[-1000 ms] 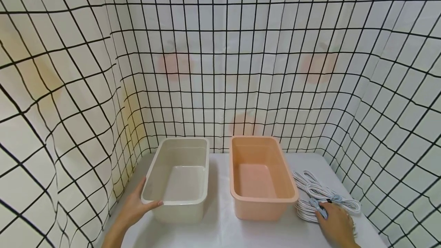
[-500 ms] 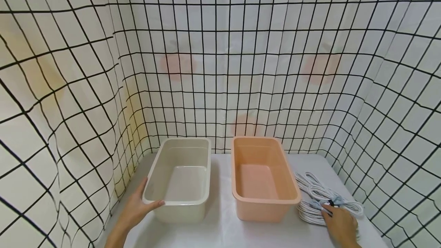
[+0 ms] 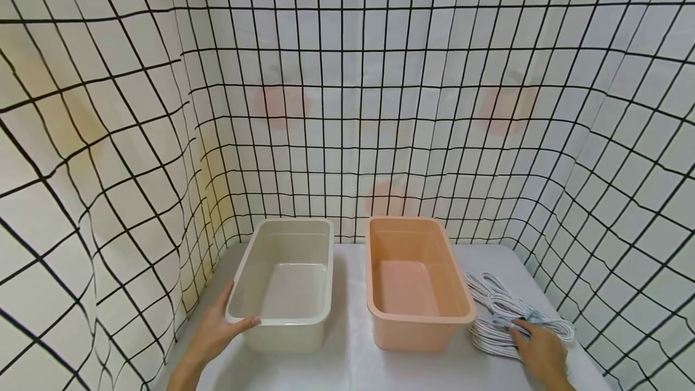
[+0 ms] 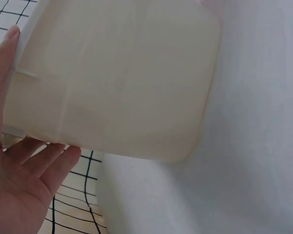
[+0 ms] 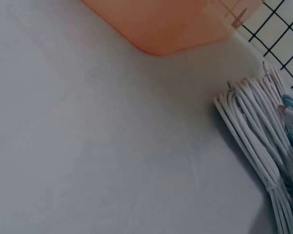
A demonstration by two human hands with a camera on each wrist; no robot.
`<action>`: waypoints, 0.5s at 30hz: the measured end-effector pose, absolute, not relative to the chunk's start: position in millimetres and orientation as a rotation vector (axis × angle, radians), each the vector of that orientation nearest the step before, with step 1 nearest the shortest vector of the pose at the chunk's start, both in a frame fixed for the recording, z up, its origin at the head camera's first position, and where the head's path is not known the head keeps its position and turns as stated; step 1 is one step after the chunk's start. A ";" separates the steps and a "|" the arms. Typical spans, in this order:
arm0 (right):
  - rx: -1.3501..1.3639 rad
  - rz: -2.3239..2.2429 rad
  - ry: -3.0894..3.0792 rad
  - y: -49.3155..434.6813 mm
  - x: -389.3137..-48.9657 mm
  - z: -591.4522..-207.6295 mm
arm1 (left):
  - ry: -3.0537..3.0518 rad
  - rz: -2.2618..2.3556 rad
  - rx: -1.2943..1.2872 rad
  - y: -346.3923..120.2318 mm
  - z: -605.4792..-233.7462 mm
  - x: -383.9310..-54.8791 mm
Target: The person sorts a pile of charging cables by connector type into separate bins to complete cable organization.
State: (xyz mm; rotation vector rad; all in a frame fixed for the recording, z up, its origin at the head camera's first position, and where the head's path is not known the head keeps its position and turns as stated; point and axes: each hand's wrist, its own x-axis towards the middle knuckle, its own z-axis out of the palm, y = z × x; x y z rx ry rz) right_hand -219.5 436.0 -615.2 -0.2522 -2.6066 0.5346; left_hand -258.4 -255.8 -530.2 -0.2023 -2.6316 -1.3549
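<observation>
The left hand [image 3: 214, 330] clamps the white tub [image 3: 288, 338] by its near-left corner, presumably steadying it. Beside the orange tub [image 3: 412, 336], the right hand [image 3: 543, 355] pinches the cables [image 3: 502, 303]; which strand, I can't tell.

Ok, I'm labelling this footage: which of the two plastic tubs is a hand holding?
The cream tub, on the left: the left hand holds its near left corner. The peach tub, to its right, has no hand on it.
</observation>
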 end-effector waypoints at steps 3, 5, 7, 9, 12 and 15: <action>-0.228 0.549 -2.549 442.0 -219.6 -610.5 | -2.646 -1.362 -0.203 -253.2 -530.5 -259.3; -0.197 0.569 -2.507 444.7 -221.6 -608.6 | -2.649 -1.381 -0.201 -252.2 -530.0 -259.1; -0.164 0.587 -2.473 445.8 -223.9 -607.5 | -2.652 -1.397 -0.192 -251.9 -528.6 -257.8; -0.138 0.601 -2.457 445.2 -226.4 -605.7 | -2.650 -1.420 -0.181 -252.2 -527.4 -256.4; -0.113 0.604 -2.445 443.3 -229.5 -601.6 | -2.654 -1.420 -0.171 -252.8 -526.8 -255.0; -0.076 0.606 -2.426 441.7 -231.5 -595.4 | -2.655 -1.408 -0.173 -252.6 -526.9 -254.3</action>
